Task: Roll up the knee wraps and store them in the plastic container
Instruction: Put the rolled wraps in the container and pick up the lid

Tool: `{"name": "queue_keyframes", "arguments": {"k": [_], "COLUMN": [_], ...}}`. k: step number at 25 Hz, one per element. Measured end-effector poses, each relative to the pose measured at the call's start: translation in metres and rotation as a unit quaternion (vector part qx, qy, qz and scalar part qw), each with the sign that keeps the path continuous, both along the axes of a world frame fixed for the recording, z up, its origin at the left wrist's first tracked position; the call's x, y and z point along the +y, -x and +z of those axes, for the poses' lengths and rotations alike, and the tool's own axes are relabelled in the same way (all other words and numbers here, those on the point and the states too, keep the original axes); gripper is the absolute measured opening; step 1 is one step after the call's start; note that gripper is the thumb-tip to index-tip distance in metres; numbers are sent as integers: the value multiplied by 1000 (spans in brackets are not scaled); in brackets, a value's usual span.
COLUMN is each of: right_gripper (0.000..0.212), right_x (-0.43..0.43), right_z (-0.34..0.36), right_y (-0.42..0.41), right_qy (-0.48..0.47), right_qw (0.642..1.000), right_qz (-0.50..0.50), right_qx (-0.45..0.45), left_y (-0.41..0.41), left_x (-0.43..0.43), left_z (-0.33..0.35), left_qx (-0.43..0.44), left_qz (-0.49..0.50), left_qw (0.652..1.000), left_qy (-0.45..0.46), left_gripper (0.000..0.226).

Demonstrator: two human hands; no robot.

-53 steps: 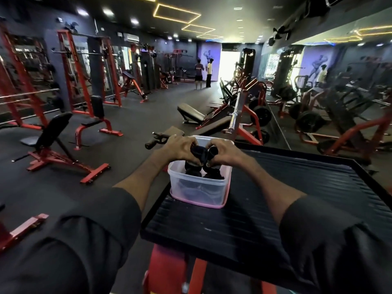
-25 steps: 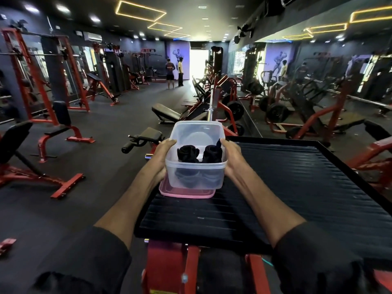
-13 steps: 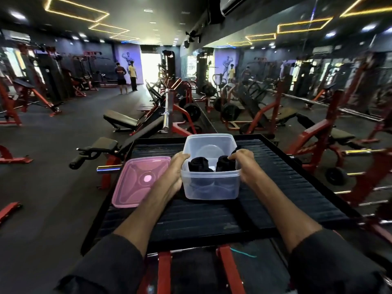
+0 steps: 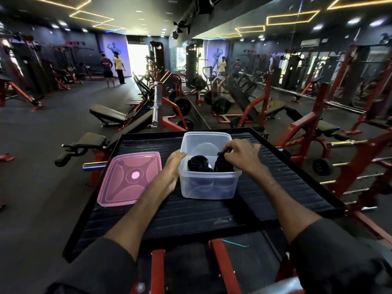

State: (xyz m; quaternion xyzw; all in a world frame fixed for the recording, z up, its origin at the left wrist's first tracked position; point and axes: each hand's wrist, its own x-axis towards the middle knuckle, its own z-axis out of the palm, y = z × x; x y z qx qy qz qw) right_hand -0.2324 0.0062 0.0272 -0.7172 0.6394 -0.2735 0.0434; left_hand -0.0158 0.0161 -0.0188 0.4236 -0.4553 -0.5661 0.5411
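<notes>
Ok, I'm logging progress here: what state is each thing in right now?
Plastic container: open, upright on the platform.
Pink lid: off, flat beside the container.
Left wrap: rolled, inside the container, untouched.
Right wrap: inside the container, pinched at its top.
Left hand: rests against the container's left wall.
Right hand: pinches the right wrap.

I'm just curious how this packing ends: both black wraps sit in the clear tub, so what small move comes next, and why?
Probably press the right knee wrap down below the container's rim. The right hand pinches its top, which seems near rim height, and the pink lid lies beside the container, not yet on.
</notes>
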Motion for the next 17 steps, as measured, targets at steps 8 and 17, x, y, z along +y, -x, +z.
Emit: {"name": "queue_keyframes", "arguments": {"k": [8, 17], "right_gripper": [17, 32], "right_x": [-13, -24], "right_z": [5, 18], "right_y": [-4, -1], "right_qy": [2, -172], "right_qw": [977, 924], "right_qz": [37, 75], "right_qx": [209, 333], "left_y": [-15, -13], "left_x": [-5, -8], "left_z": [-16, -20], "left_qx": [-20, -9], "left_qz": [-27, -22], "left_qw": [999, 1000], "left_qy": [3, -1], "left_gripper": [51, 45]}}
